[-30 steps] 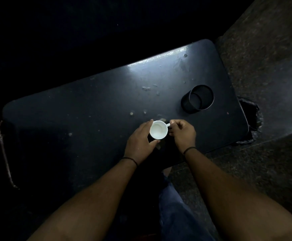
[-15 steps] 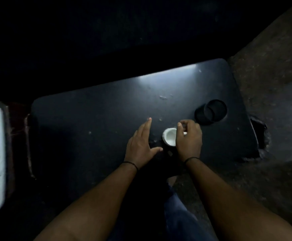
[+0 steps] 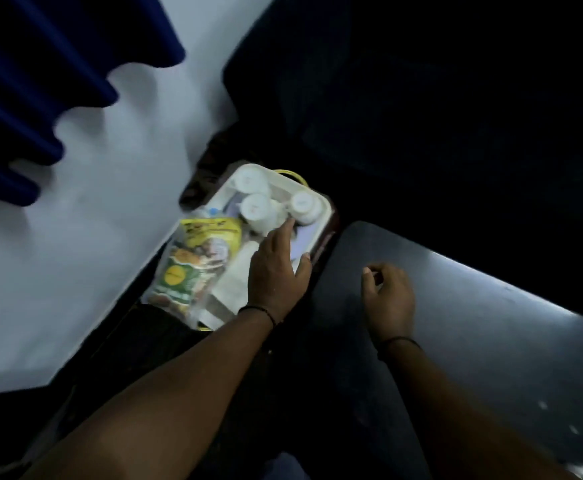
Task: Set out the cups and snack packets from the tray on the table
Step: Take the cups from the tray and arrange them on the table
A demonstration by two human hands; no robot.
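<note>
A white tray (image 3: 322, 202) sits left of the dark table (image 3: 473, 306). It holds three white cups: one (image 3: 248, 180) at the far corner, one (image 3: 257, 207) in the middle, one (image 3: 304, 203) at the right rim. A yellow and green snack packet (image 3: 193, 265) lies at the tray's near left. My left hand (image 3: 276, 268) reaches over the tray with fingers spread, fingertips close to the right cup, holding nothing. My right hand (image 3: 389, 299) hovers over the table's left end, fingers loosely curled and empty. The image is blurred.
A white wall (image 3: 75, 220) and a blue curtain (image 3: 40, 81) lie to the left of the tray. White paper or napkins (image 3: 238, 282) lie in the tray under my left hand. Beyond the table everything is dark.
The view has swung left from the table to the tray. My right hand let go of the white cup, which is now out of view. My left hand moved left over the tray.
</note>
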